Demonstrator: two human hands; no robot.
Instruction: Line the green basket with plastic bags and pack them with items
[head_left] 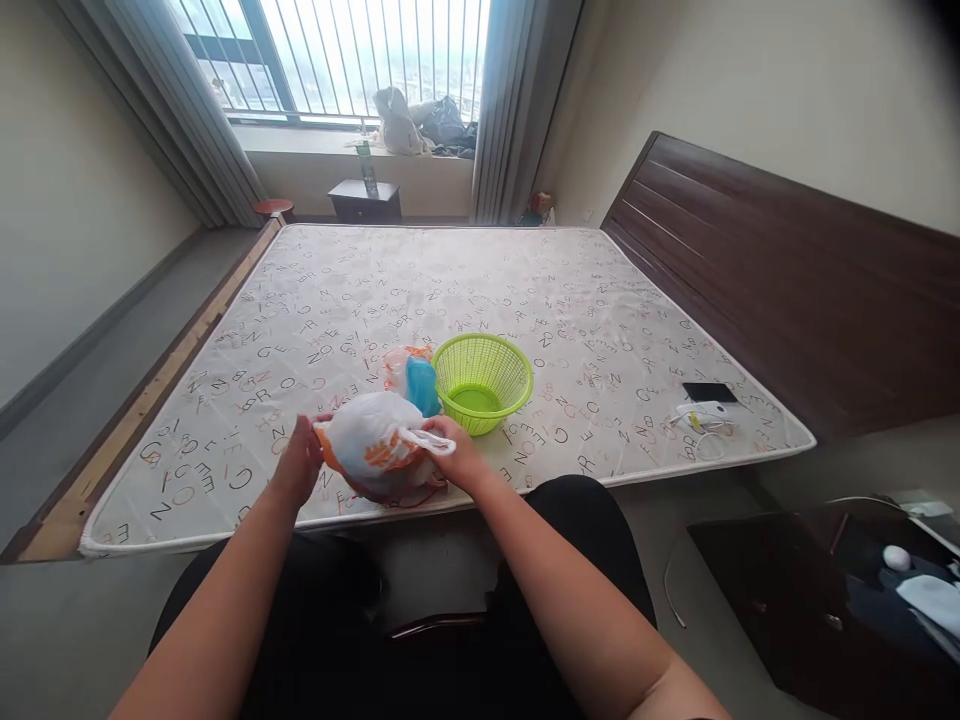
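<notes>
A full white plastic bag [379, 430] with orange print sits at the near edge of the mattress [480, 275], between my two hands. My left hand [302, 455] grips the bag's left side, its fingers partly hidden. On the other side my right hand [454, 450] is closed around a white handle loop of the bag. What the bag contains cannot be made out. Just behind it stands a green plastic basket [491, 365] with nothing visible inside. A blue item [421, 385] and a crumpled clear-and-orange plastic bag [395, 370] lie against the basket's left side.
A black phone [709, 392] and a white charger with cable [703, 414] lie on the mattress at right. A dark wooden headboard [787, 260] borders the bed. To the lower right is a dark nightstand [795, 590]. Another small cabinet [365, 205] stands below the window.
</notes>
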